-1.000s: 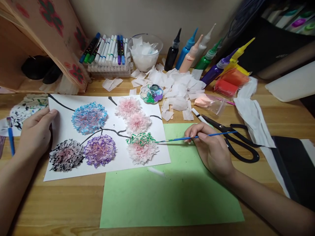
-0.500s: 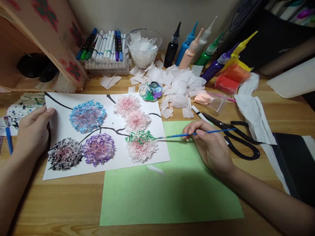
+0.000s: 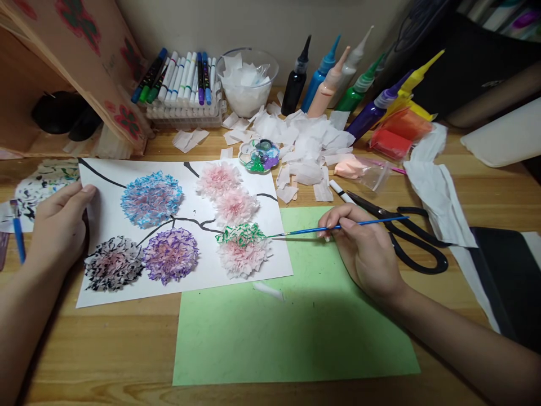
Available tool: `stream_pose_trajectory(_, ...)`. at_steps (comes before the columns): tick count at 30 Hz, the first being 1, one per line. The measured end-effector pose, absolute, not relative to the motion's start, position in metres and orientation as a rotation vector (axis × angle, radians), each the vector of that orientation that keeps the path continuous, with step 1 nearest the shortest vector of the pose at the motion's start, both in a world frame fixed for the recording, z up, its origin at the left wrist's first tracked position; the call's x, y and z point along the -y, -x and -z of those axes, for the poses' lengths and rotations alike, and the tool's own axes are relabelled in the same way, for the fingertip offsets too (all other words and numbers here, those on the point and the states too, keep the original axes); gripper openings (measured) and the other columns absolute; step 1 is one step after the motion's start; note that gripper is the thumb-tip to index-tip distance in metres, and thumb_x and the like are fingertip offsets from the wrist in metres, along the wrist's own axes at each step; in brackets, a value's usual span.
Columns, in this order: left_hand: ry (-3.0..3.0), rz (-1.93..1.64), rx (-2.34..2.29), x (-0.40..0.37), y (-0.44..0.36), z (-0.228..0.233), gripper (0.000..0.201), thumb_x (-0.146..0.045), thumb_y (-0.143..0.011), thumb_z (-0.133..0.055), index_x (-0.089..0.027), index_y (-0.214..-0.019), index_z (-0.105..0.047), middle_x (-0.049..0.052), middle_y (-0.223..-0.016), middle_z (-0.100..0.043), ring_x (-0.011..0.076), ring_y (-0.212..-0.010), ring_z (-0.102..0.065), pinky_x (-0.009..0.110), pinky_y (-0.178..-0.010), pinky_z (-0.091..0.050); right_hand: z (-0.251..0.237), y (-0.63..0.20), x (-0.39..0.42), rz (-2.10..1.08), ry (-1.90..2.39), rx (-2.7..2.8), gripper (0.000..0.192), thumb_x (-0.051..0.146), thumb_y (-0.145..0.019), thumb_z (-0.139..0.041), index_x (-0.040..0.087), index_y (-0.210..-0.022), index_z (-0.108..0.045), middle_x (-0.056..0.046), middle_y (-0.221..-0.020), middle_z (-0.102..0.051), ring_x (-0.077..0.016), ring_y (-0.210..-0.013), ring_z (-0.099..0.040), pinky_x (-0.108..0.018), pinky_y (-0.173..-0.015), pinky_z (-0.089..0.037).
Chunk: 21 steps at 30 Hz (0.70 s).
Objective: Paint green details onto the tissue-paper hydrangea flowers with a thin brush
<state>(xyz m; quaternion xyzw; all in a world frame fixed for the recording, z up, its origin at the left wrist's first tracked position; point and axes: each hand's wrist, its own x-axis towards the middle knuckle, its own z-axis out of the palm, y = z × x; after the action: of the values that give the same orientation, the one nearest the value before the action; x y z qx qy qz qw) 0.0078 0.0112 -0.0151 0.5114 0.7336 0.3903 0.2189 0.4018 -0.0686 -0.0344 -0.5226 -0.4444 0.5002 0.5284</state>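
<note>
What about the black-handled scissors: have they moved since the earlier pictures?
No, not visibly: the scissors lie in the same position relative to the dark flat object on the right, with no clear shift either way.

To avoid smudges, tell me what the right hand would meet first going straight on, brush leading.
Likely the partly green flower, just past the tip of the brush; whether they touch is unclear.

On the smooth, grained brown wooden worktop (image 3: pixel 118 349), a matt white rectangular paper sheet (image 3: pixel 105 217) bore rough, round multicoloured tissue-paper flowers (image 3: pixel 171 256), while near the far edge tapered coloured plastic bottles (image 3: pixel 293 90) gleamed glossily beside crumpled white tissue-paper scraps (image 3: pixel 310 146).
</note>
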Motion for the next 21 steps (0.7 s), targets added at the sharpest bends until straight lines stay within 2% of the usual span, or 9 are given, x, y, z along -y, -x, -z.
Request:
stream_pose_trajectory(4,-1.411,-1.124,-2.0,-0.013,-0.002,0.02,0.028,-0.038,-0.067,-0.056,-0.018,-0.057,-0.039,-0.007,-0.053,-0.03,0.0066,-0.049,-0.023,0.018,-0.043,-0.021,0.032,-0.402,0.067,-1.191,1.202,0.969,0.018,0.019,-0.081,-0.047,0.021,-0.067,-0.058,-0.001,-0.067,-0.052,-0.0135,-0.062,-0.051,-0.027,-0.058,-0.045)
stream_pose_trajectory(9,-1.301,-1.235,-1.9,-0.016,0.004,0.026,0.031,-0.037,-0.06,-0.063,-0.019,-0.055,-0.039,-0.008,-0.048,-0.029,0.0058,-0.044,-0.022,0.02,-0.039,-0.013,0.033,-0.401,0.067,-1.227,1.178,0.962,0.017,0.019,-0.081,-0.049,0.02,-0.068,-0.059,-0.001,-0.068,-0.053,-0.0128,-0.062,-0.052,-0.026,-0.059,-0.045)
stream_pose_trajectory(14,-1.376,-1.2,-1.912,-0.016,0.006,0.026,0.031,-0.033,-0.065,-0.062,-0.018,-0.054,-0.037,-0.008,-0.049,-0.028,0.006,-0.045,-0.022,0.02,-0.04,-0.016,0.036,-0.402,0.069,-1.243,1.199,1.017,0.018,0.018,-0.084,-0.049,0.02,-0.072,-0.061,0.0,-0.072,-0.056,-0.0126,-0.066,-0.054,-0.026,-0.063,-0.043)
stream_pose_trajectory(21,-1.36,-1.198,-1.903,-0.014,0.002,0.024,0.029,-0.033,-0.064,-0.061,-0.018,-0.055,-0.037,-0.008,-0.05,-0.028,0.006,-0.045,-0.022,0.02,-0.042,-0.018,0.036,-0.403,0.069,-1.249,1.179,0.96,0.019,0.017,-0.085,-0.049,0.018,-0.071,-0.061,0.001,-0.072,-0.056,-0.0105,-0.066,-0.053,-0.024,-0.065,-0.042)
